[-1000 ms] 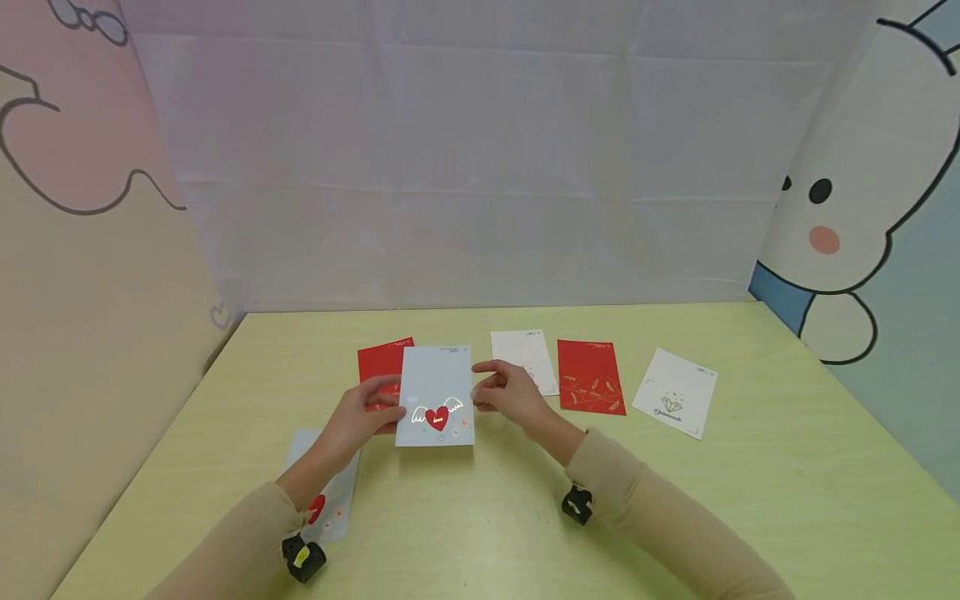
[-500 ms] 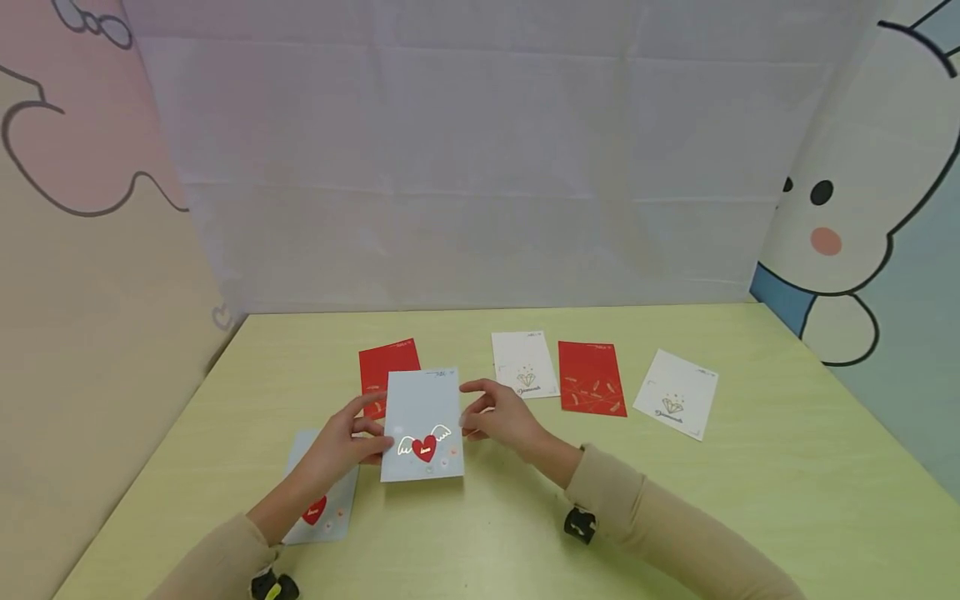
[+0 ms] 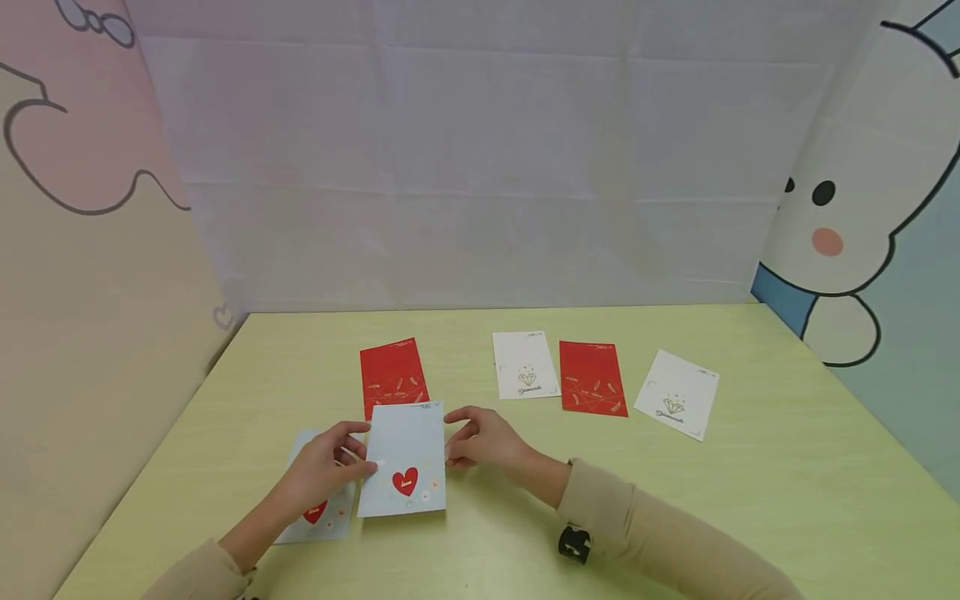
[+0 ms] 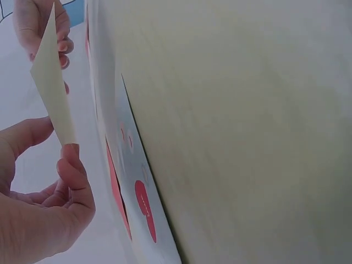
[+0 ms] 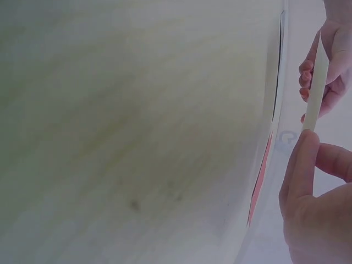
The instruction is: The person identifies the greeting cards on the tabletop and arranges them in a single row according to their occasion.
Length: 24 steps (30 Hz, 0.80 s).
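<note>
A pale blue card (image 3: 405, 446) with a red heart near its bottom edge is held up off the table between both hands. My left hand (image 3: 322, 467) pinches its left edge between thumb and finger. At the opposite edge, my right hand (image 3: 491, 443) pinches with thumb and fingertips, as the right wrist view also shows on the card (image 5: 316, 93). A matching heart card (image 3: 339, 512) lies flat under the left hand, which covers part of it. Its face with the heart also shows in the left wrist view, below the raised card (image 4: 52, 82).
On the light green table (image 3: 712, 517) lie a red card (image 3: 393, 371) behind the held one, a white diamond card (image 3: 525, 358), a second red card (image 3: 592, 375) and another white diamond card (image 3: 678, 392). A white sheet (image 3: 480, 167) hangs behind the table.
Both hands have brought the held card toward the body and slightly left, beside the matching heart card. The red card and the nearer white diamond card behind are now less covered.
</note>
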### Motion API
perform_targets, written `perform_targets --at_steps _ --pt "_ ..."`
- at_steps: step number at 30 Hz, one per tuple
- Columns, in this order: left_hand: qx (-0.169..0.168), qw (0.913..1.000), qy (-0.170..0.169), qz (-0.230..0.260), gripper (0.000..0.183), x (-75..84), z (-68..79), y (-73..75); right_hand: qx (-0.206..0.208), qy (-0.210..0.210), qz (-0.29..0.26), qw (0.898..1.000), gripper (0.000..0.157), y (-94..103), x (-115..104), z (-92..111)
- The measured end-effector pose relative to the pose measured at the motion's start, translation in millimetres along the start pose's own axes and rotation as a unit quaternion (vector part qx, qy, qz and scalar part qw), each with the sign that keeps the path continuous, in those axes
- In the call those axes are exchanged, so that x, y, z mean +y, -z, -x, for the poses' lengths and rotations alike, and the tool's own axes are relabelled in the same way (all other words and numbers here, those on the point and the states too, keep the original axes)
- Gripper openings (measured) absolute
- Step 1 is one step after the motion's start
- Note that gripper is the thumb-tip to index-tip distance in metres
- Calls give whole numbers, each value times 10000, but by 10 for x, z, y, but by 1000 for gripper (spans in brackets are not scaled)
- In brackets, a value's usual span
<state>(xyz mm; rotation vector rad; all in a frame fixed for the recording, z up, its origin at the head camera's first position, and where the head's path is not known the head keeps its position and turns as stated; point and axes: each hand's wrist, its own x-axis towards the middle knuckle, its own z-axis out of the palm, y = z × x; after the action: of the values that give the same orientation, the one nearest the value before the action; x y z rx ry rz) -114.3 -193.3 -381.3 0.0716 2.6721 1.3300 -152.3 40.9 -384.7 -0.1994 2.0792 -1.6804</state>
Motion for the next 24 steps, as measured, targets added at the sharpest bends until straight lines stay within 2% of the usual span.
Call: perform_targets --at_steps 6,14,24 --pt "-78 9997 2 -230 51 -47 53 11 -210 -45 -67 9997 34 -61 18 17" --pt "-188 9980 -26 -596 51 -78 52 20 -430 -240 4 9988 33 -98 41 -3" --pt "-311 9965 160 -764 51 -97 41 6 -548 -516 129 9971 33 -122 43 -24"
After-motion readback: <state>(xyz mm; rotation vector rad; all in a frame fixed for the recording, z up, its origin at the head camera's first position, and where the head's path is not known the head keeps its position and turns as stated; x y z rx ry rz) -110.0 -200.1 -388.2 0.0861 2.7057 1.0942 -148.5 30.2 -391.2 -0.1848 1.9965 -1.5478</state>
